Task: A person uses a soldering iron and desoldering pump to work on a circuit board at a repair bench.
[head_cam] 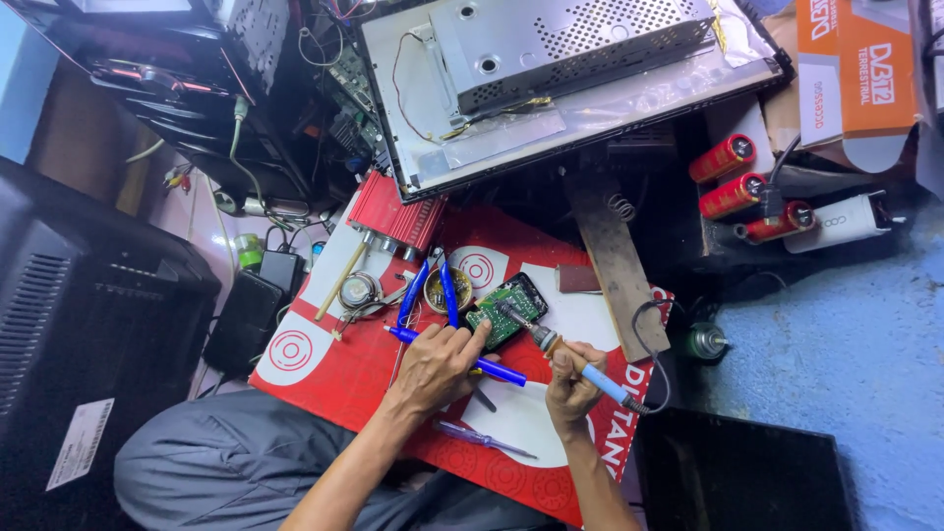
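Soldering underway: left hand (pixel 436 362) fingers pin green circuit board (pixel 503 311); right hand (pixel 573 385) fingers grip soldering iron (pixel 560 352), tip on board; steadiness matters next

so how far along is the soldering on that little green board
Done: the green circuit board lies bare on the red mat, and the flat panel's metal back is exposed. In hand: the right hand holds the soldering iron, tip on the board, while the left hand steadies the board's edge. Left: the joints are too small to judge; blue tools lie beside it.
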